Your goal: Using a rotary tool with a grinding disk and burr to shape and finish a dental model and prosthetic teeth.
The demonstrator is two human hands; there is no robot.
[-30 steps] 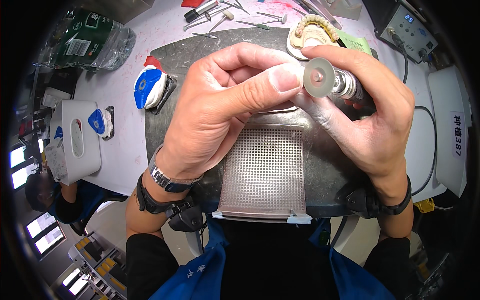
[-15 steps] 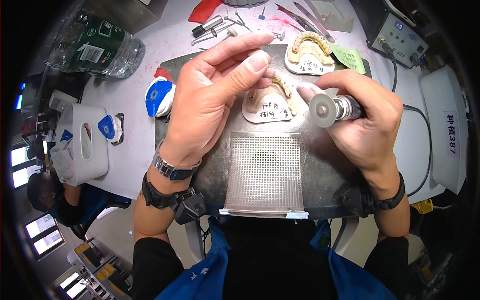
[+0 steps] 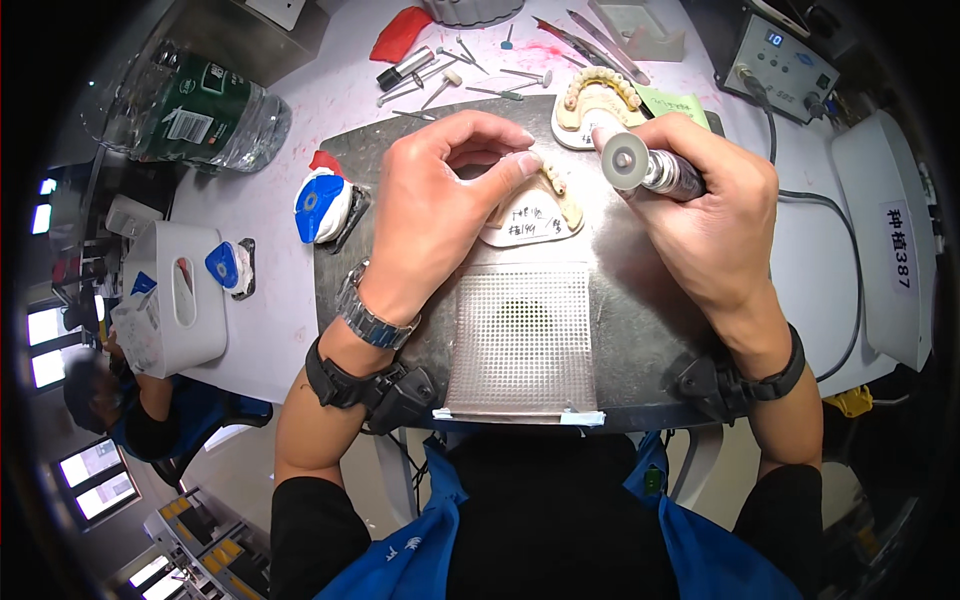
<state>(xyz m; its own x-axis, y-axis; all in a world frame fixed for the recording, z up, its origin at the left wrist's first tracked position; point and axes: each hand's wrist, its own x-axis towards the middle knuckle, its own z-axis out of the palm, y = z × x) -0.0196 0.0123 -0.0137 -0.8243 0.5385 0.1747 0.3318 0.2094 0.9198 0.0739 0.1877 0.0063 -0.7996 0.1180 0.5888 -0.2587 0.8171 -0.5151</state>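
Note:
Fingers of my left hand are closed in a pinch at the far end of a row of false teeth. The row sits on a plaster dental model with handwriting on its base; my fingers hide its left part. In my right hand is a rotary handpiece, its round grey disc facing up. My right thumb overlaps the base of a second plaster model, which carries a full arch of teeth.
A perforated metal grille lies at the front of the dark work board. Small burs and tweezers are scattered behind. A control box stands far right, a water bottle at left, blue-and-white pieces beside the board.
My left hand has lowered to the right, its fingers curling onto the near model's teeth. My right hand has shifted left and up with the handpiece, toward the far model.

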